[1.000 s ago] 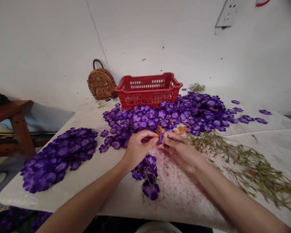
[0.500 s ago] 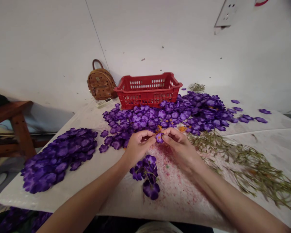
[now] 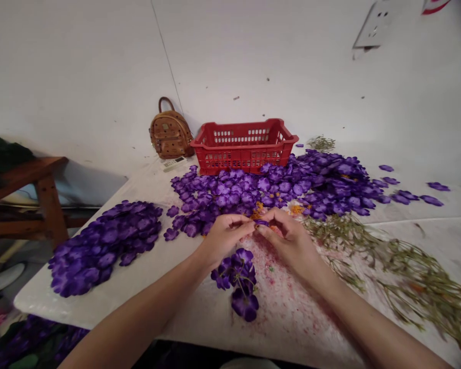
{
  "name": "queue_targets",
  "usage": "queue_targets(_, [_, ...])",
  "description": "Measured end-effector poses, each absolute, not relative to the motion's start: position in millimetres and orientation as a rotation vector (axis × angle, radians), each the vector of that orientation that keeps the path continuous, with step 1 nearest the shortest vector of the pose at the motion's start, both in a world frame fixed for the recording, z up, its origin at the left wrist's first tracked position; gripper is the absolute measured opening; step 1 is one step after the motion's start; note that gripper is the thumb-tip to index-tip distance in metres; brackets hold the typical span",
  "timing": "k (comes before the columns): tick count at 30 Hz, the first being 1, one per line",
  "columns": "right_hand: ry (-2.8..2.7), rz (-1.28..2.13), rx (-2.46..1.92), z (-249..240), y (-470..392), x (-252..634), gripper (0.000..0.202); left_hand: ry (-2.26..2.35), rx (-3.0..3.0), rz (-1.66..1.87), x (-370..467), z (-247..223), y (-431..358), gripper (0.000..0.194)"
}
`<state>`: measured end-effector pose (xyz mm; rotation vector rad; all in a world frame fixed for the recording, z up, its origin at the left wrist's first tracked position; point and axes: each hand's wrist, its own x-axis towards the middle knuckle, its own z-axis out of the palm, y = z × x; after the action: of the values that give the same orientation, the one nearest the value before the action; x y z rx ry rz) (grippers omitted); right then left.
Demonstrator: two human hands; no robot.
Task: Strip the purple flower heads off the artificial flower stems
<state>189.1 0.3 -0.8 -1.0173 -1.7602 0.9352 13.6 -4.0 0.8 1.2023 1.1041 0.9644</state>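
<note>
My left hand (image 3: 228,236) and my right hand (image 3: 290,238) meet over the middle of the table, both with thumb and fingers pinched. Between their fingertips is a small purple artificial flower (image 3: 262,223), turned nearly edge-on and partly hidden by the fingers. A cluster of purple artificial flowers (image 3: 245,305) with thin green stems is just below my left hand; whether a stem runs up into the fingers I cannot tell. Behind the hands spreads a big heap of loose purple petals (image 3: 230,189), with yellow flower centres (image 3: 296,209) at its near edge.
A neater pile of purple petals (image 3: 107,241) lies at the left. Green stems (image 3: 411,266) are strewn at the right. At the back stand a red plastic basket (image 3: 246,152) and a brown backpack (image 3: 171,134), with a remote control (image 3: 174,163) before it. A wooden bench (image 3: 49,200) is beyond the table's left edge.
The flower between my fingertips has tipped from facing me to nearly edge-on, and my hands have drawn closer together. The whole view has shifted slightly, moving things rightward in the picture.
</note>
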Motion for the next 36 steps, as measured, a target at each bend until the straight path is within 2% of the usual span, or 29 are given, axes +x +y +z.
queue_targets(3, [-1.749,0.911,-1.034,-1,0,191,0.015,1.238,1.52,0.942,-7,6,6,0.024])
queue_targets(6, [-1.683,0.928,-1.076,-1,1,192,0.017,1.684,1.976,1.067,-53,10,26,0.022])
queue_targets(9, [-1.649,0.95,-1.077,-2,2,192,0.018,1.969,2.255,0.819,-99,6,48,0.041])
queue_targets(12, [-1.658,0.967,-1.066,-4,4,192,0.017,1.964,2.345,0.694,-121,-4,61,0.038])
queue_targets(14, [-1.66,0.976,-1.061,-6,4,192,0.017,1.924,2.342,0.787,-123,-8,66,0.024])
queue_targets(16, [-1.644,0.989,-1.053,-9,5,193,0.016,1.942,2.252,0.945,-121,-9,68,0.018])
queue_targets(20, [-1.567,1.022,-1.052,-11,7,193,0.018,2.009,1.92,1.182,-114,0,66,0.024])
queue_targets(23, [-1.516,1.042,-1.047,-10,5,193,0.018,1.844,1.747,1.269,-106,6,60,0.025])
queue_targets(27, [-1.494,1.075,-1.009,-9,4,192,0.02,1.682,1.673,1.298,-92,6,54,0.026])
queue_targets(32, [-1.503,1.077,-0.967,-13,6,192,0.022,1.694,1.661,1.257,-88,1,52,0.029])
queue_targets(36, [-1.437,1.113,-0.967,-13,6,192,0.02,1.631,1.559,1.287,-83,3,51,0.022])
